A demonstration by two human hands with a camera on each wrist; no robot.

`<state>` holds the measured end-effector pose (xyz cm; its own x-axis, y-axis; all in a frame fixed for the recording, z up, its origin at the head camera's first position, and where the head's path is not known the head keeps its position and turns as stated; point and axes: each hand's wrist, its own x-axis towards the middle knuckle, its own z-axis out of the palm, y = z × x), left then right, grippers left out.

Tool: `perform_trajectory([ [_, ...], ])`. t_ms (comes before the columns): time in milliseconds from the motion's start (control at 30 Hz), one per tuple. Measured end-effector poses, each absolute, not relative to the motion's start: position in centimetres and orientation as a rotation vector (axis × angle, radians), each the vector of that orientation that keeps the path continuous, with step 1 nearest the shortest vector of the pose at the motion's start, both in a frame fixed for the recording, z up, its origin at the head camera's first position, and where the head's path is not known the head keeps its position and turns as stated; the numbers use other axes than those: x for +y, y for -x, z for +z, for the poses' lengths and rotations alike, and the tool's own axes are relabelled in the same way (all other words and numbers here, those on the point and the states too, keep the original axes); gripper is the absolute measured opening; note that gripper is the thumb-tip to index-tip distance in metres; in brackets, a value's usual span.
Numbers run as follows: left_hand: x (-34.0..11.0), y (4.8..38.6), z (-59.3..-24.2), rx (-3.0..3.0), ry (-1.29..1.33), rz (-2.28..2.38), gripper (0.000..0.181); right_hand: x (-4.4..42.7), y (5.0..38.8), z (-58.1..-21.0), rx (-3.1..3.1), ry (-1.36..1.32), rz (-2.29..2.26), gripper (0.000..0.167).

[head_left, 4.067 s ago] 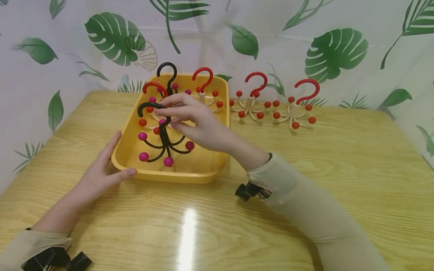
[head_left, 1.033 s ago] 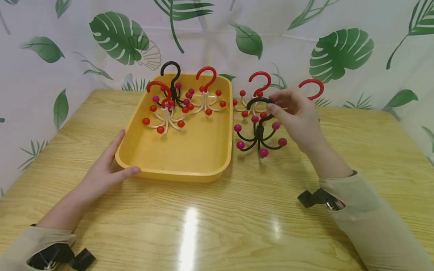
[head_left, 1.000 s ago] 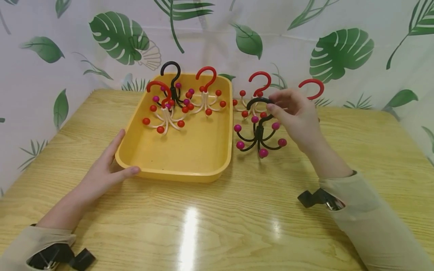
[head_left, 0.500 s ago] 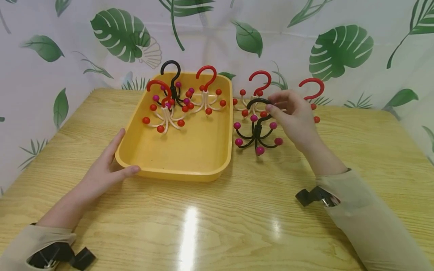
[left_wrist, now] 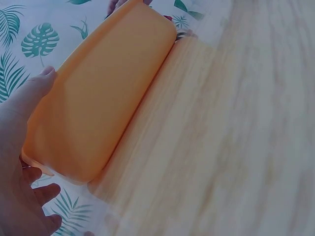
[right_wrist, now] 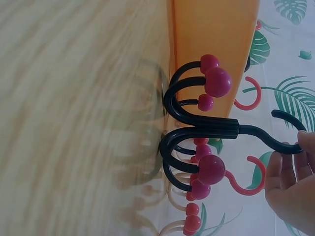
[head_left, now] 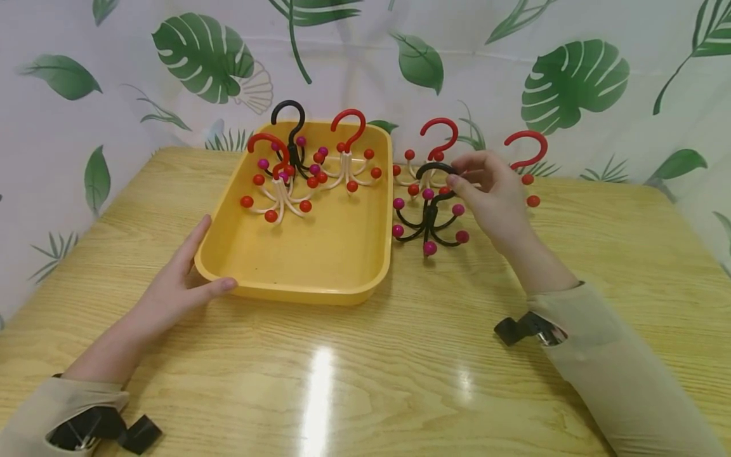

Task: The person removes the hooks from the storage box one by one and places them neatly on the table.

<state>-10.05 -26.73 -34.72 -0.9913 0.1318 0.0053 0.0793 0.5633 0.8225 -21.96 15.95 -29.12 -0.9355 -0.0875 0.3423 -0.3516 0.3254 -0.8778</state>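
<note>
My right hand pinches the hook of a black multi-arm hanger with magenta ball tips, just right of the yellow tray. In the right wrist view the black hanger is upright close over the tabletop; whether it touches the wood I cannot tell. At the tray's near left corner my left hand touches the outside, thumb along the front rim and fingers along the left side. Inside the tray stand another black hanger and two cream hangers with red hooks, one nearer and one farther.
Behind the held hanger, a cream hanger with a red hook stands on the wooden table. Another red-hooked hanger is farther right, partly hidden by my right hand. A leaf-patterned cloth hangs behind the table.
My right hand has carried the black hanger out of the tray to the table's right side. Over the last second it shifts slightly left and back. My left hand stays put.
</note>
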Motion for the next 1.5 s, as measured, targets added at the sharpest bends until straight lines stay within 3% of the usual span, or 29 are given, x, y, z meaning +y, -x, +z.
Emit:
perform_trajectory([
  [1500, -26.3, 9.8, -34.5, 2.736, -0.164, 1.416, 0.100, 16.9, 21.9, -30.1, -2.317, -0.522, 1.616, 0.025],
])
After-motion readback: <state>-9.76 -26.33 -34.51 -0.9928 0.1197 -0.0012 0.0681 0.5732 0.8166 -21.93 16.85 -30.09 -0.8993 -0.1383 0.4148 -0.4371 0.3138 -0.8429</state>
